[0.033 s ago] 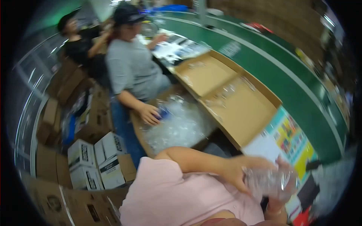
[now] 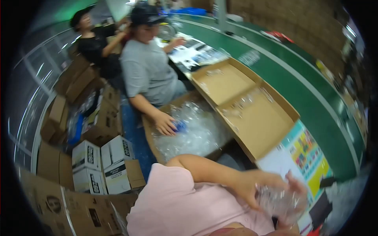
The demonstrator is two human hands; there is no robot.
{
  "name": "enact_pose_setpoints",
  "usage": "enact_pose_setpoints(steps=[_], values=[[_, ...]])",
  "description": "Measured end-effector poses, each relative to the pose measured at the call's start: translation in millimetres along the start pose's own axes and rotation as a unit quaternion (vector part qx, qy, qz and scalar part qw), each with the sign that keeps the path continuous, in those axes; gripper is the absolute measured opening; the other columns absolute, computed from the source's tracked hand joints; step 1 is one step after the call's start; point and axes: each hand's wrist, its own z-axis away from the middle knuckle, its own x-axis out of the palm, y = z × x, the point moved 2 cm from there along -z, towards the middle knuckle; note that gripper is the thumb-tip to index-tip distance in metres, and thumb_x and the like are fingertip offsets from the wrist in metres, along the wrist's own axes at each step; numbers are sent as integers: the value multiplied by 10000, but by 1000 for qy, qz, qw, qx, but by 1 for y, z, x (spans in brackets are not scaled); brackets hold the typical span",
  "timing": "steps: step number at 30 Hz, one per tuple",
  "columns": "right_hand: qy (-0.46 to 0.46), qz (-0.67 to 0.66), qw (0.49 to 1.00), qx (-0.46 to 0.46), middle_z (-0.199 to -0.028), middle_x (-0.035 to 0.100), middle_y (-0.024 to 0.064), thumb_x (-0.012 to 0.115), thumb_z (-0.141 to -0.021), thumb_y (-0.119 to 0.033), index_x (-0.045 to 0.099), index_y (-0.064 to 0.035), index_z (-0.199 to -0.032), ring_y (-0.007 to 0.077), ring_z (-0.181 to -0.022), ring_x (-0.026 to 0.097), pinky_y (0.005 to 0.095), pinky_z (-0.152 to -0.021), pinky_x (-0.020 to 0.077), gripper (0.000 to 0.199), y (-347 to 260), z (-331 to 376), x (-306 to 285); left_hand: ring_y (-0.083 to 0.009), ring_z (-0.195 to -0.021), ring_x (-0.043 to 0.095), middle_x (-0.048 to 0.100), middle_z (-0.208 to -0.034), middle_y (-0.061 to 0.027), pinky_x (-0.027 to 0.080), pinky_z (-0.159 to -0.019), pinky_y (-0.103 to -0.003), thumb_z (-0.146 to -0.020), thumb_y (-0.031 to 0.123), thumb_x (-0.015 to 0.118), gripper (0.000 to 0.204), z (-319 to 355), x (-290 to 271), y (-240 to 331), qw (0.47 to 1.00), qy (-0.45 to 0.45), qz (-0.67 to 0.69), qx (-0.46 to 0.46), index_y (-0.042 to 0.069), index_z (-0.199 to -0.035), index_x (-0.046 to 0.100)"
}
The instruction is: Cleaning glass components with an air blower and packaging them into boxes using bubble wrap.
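In front of my chest, at the lower right, both hands are closed round a clear plastic piece (image 2: pixel 277 198), thin and shiny like a package shell. My left hand (image 2: pixel 252 187) grips its left side, with the forearm reaching across from the left. My right hand (image 2: pixel 297 192) is behind and to the right of it, its fingers partly seen through the plastic and blurred. Just beyond my hands a colourful printed sheet (image 2: pixel 305 151) and a white sheet (image 2: pixel 271 157) lie on the table. The exact shape of the piece is blurred.
A shallow cardboard tray (image 2: pixel 267 133) holds a few clear pieces. Left of it, a co-worker's hand (image 2: pixel 165 123) touches something blue in a carton of clear plastic (image 2: pixel 189 137). White boxes (image 2: pixel 86 157) and brown cartons (image 2: pixel 78 210) stand at the left. A green conveyor (image 2: pixel 291 78) runs behind.
The whole view has shifted slightly, so the scene sits a little further right. Both my hands still hold the clear plastic piece, which looks slightly turned.
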Motion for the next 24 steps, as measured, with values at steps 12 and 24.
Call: enact_pose_setpoints(steps=[12,24], values=[[-358,-53,883,300,-1168,519,175,392,-911,-212,484,43,-1157,220,-1074,510,326,-891,438,367,32,-11,6,-338,-1058,527,490,-1245,-169,431,-889,-398,-731,497,663,714,2,9,24,987,-38,-51,147,60,-1252,445],[65,-5,998,14,-1244,429,161,366,-939,-295,419,7,-1204,265,-1126,439,385,-980,327,405,45,-65,24,-197,-1187,385,377,-1285,-103,342,-971,-355,-738,184,711,839,22,-11,-30,889,295,270,-223,36,-1368,177]])
